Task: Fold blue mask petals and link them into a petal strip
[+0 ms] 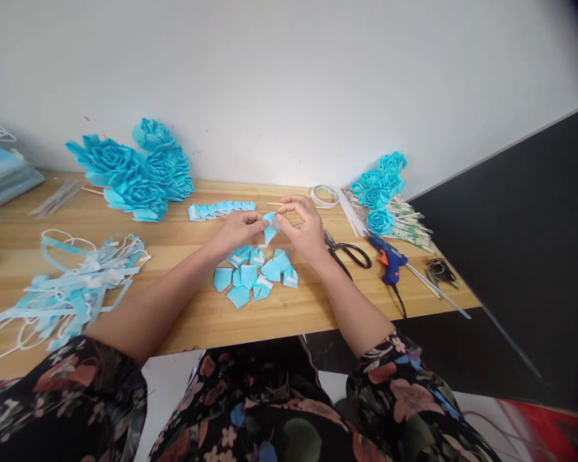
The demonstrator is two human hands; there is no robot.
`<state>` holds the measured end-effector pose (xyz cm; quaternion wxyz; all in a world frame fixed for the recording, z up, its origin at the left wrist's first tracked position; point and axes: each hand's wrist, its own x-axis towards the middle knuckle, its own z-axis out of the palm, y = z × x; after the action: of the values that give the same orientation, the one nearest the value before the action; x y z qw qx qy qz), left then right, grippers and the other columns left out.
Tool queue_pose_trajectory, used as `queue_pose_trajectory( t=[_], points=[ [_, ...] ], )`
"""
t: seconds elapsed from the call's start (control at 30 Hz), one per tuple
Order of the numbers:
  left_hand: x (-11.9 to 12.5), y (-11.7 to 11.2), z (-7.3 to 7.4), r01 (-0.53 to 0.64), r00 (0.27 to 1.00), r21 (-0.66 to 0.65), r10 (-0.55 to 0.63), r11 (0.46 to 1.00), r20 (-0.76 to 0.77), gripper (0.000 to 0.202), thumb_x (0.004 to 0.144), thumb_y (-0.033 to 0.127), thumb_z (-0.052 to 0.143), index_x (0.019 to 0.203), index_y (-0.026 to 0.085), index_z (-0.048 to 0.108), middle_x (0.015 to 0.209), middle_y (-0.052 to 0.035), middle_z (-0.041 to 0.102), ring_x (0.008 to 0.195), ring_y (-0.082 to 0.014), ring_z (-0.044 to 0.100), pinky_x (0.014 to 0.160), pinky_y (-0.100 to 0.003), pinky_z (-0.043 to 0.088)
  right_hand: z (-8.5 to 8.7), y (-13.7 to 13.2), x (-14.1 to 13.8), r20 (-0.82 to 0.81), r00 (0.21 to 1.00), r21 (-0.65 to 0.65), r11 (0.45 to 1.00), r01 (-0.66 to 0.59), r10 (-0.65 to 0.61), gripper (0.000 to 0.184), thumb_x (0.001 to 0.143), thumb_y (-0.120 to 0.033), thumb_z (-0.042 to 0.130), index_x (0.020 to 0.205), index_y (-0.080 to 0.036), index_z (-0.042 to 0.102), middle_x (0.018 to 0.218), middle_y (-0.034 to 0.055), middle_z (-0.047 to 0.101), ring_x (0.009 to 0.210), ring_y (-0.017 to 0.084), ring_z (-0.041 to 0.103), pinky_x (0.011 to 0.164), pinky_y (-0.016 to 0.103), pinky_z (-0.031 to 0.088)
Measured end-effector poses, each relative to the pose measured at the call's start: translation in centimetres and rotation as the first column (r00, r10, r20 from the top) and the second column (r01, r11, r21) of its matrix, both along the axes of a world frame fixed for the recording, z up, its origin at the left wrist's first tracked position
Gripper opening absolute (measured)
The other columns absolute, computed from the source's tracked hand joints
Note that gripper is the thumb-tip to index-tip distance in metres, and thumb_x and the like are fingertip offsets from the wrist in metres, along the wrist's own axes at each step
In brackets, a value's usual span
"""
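Observation:
Both hands meet over the middle of the wooden table [212, 321]. My left hand [238, 230] and my right hand [306, 224] pinch a small folded blue petal piece [270, 228] between their fingertips, and a thin wooden stick runs through my right fingers. Directly below the hands lies a cluster of several folded blue petals [255, 273]. A row of stacked folded blue pieces [221, 209] lies just beyond my left hand.
Large blue paper roses [135, 170] stand at the back left, smaller stemmed roses [383, 192] at the back right. Black scissors [349, 251], a blue glue gun [389, 260] and a tape roll [324, 196] lie right of my hands. Mask strips and ear loops [67, 289] pile at left.

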<state>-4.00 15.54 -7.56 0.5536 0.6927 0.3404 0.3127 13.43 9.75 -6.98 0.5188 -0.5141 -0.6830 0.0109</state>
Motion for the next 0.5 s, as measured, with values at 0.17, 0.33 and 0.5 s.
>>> queue_pose_trajectory(
  t=[0.17, 0.33, 0.5],
  points=[
    [-0.19, 0.27, 0.01, -0.035, 0.992, -0.132, 0.051, 0.991, 0.117, 0.034, 0.071, 0.047, 0.069, 0.061, 0.015, 0.061, 0.054, 0.0017, 0.052, 0.052, -0.0101, 0.044, 0.054, -0.025, 0.033, 0.1, -0.01, 0.15, 0.105, 0.994, 0.068, 0.998, -0.012, 0.005, 0.007, 0.084, -0.017, 0.063, 0.086, -0.024, 0.065, 0.107, 0.005, 0.068, 0.105, 0.023, 0.06, 0.098, 0.043, 0.044],
    [-0.04, 0.27, 0.1, -0.049, 0.98, -0.217, 0.089, 0.975, 0.179, 0.029, 0.068, 0.042, 0.071, 0.063, 0.015, 0.062, 0.057, 0.0013, 0.053, 0.054, -0.01, 0.044, 0.054, -0.025, 0.032, -0.09, 0.12, 0.21, 0.23, 0.971, 0.08, 0.994, -0.078, 0.058, 0.008, 0.085, -0.018, 0.062, 0.086, -0.025, 0.065, 0.108, 0.0049, 0.067, 0.106, 0.024, 0.058, 0.096, 0.044, 0.044],
    [0.06, 0.05, 0.41, -0.037, 0.972, -0.275, 0.098, 0.961, 0.215, 0.027, 0.066, 0.039, 0.071, 0.06, 0.015, 0.06, 0.057, 0.0015, 0.053, 0.054, -0.0098, 0.045, 0.055, -0.025, 0.032, -0.16, 0.1, 0.16, 0.294, 0.949, 0.01, 0.993, -0.118, 0.109, 0.008, 0.087, -0.019, 0.061, 0.086, -0.025, 0.066, 0.11, 0.0055, 0.066, 0.109, 0.025, 0.056, 0.098, 0.045, 0.043]
  ],
)
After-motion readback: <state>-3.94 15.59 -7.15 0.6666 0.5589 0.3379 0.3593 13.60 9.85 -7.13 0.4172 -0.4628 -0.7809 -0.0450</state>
